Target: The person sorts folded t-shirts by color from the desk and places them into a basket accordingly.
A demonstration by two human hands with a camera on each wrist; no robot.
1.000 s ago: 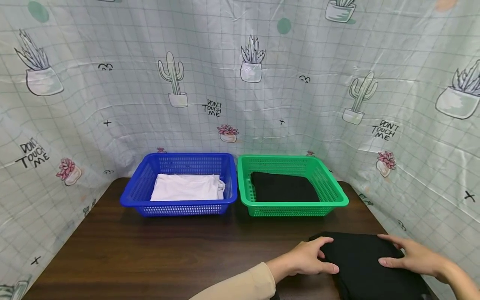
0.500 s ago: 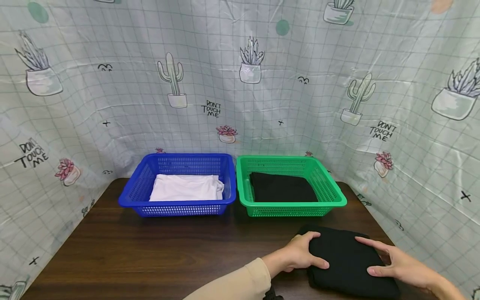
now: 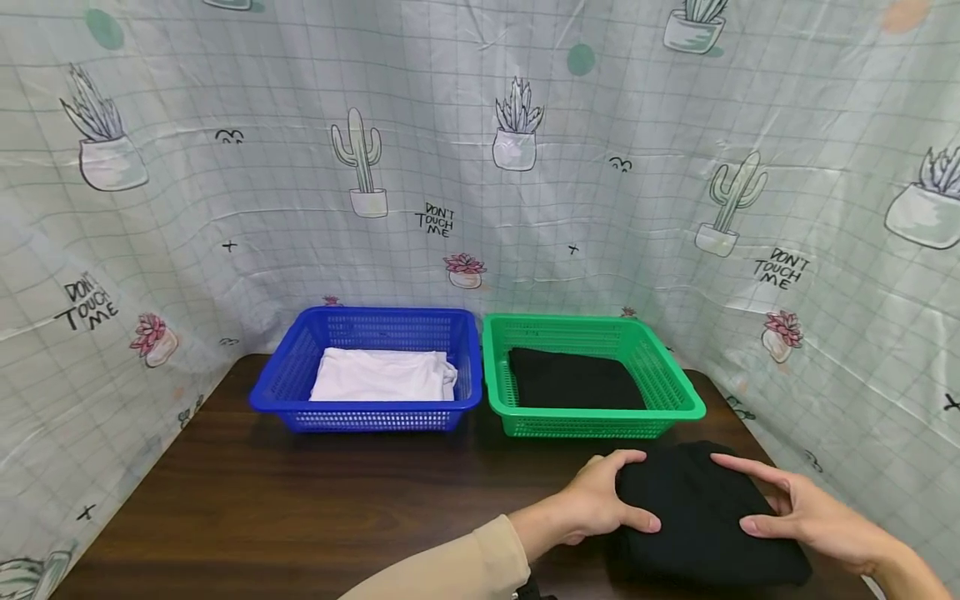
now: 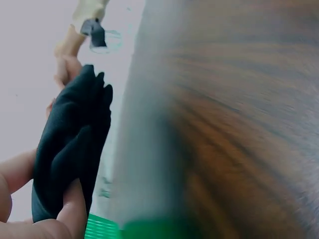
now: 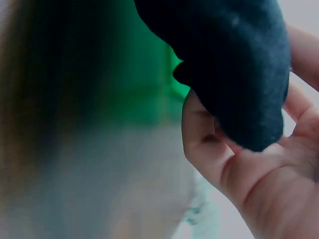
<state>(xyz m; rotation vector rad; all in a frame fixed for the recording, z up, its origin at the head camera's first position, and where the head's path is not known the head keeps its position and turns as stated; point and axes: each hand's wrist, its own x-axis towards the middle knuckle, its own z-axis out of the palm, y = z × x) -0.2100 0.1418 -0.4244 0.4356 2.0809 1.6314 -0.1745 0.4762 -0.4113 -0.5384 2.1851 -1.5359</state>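
Note:
A folded black cloth (image 3: pixel 697 521) is held between both hands at the right front of the table. My left hand (image 3: pixel 596 504) grips its left edge, and my right hand (image 3: pixel 806 517) grips its right edge. In the left wrist view the cloth (image 4: pixel 72 139) shows its layered folds from the side, raised off the table, pinched between thumb and fingers. The right wrist view has fingers curled under the end of the cloth (image 5: pixel 239 74). What kind of garment it is, I cannot tell.
Behind the cloth, a green basket (image 3: pixel 592 423) contains another folded black cloth (image 3: pixel 577 381). Left of it, a blue basket (image 3: pixel 367 407) contains a folded white cloth (image 3: pixel 382 375). The brown wooden table (image 3: pixel 322 492) meets a patterned curtain (image 3: pixel 450 150) at the back and sides.
Both hands have moved the black cloth slightly left and toward the baskets, and it has been lifted, its flat shape now bunched. The baskets have stayed in place; the head view shifted a little.

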